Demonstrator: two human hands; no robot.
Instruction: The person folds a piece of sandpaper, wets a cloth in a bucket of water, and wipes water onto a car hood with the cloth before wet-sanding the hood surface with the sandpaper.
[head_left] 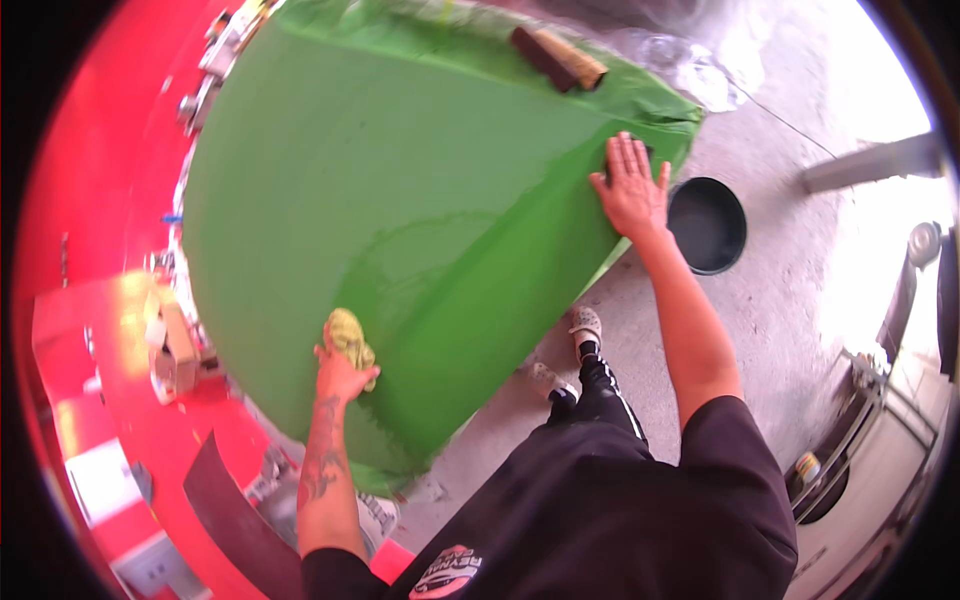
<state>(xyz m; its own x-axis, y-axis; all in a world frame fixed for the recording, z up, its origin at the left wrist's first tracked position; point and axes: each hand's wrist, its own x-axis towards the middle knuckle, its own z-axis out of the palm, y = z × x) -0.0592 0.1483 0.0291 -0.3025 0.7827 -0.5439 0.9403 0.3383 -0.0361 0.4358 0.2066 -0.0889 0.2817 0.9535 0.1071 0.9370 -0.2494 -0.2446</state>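
A broad green panel fills the middle of the view, matte over most of its far part and darker and glossy in an arc nearer me. My left hand is closed around a crumpled yellow cloth that rests on the panel's near left part. At the right end, my right hand lies flat with its fingers stretched out. A small dark piece peeks from beneath those fingers; most of it is hidden, so its kind cannot be made out.
A black bucket stands on the concrete floor beside the panel's right end. On the far edge lie a dark brown and a tan block-like piece. Red cabinets with a cardboard box line the left. A metal-framed cart stands right.
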